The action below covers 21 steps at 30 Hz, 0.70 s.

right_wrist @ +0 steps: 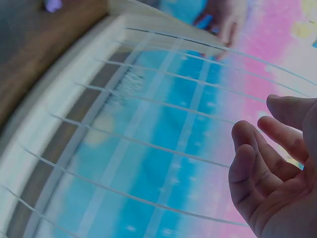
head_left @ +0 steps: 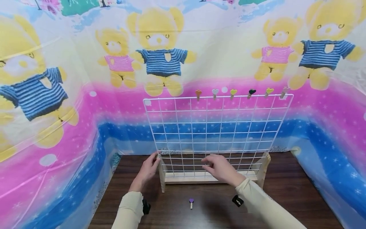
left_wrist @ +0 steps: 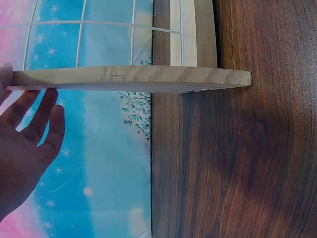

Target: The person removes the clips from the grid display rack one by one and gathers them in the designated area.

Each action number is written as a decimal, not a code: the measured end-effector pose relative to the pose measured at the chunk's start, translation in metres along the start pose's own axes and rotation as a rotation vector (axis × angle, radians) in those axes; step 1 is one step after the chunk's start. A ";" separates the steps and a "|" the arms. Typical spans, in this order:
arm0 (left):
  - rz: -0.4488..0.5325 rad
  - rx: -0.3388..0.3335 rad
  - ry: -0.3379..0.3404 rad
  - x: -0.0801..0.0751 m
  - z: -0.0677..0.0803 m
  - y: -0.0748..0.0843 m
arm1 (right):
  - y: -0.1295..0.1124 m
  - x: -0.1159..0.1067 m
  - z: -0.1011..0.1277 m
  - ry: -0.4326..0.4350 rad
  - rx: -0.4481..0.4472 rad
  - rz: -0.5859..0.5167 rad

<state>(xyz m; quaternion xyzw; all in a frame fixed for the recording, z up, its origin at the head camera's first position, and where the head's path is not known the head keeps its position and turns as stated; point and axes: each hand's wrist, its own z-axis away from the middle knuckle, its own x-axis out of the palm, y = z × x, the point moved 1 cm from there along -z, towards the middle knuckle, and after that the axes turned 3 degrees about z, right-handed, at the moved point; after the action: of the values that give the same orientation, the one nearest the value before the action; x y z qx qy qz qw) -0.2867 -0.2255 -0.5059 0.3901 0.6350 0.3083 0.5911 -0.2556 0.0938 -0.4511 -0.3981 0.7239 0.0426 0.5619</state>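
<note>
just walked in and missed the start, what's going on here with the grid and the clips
A person stands a white wire grid in its wooden stand on a dark wooden table. The left hand is at the stand's left upright, fingers straight. The right hand hovers empty in front of the lower wires, fingers relaxed. Six heart clips are pinned along the grid's top edge. One purple clip lies on the table in front of the stand.
</note>
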 end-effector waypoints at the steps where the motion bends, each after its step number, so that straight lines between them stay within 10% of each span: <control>1: 0.000 0.000 0.001 0.000 0.000 0.000 | -0.002 -0.006 -0.002 0.010 -0.010 0.002; 21: -0.003 -0.004 0.012 0.001 -0.001 -0.002 | -0.044 -0.107 -0.043 0.198 -0.221 0.073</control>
<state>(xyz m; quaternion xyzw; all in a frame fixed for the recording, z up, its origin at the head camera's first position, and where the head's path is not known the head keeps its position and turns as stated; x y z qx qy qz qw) -0.2882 -0.2258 -0.5080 0.3862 0.6384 0.3113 0.5886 -0.2560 0.0985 -0.3273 -0.4330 0.7807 0.1030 0.4387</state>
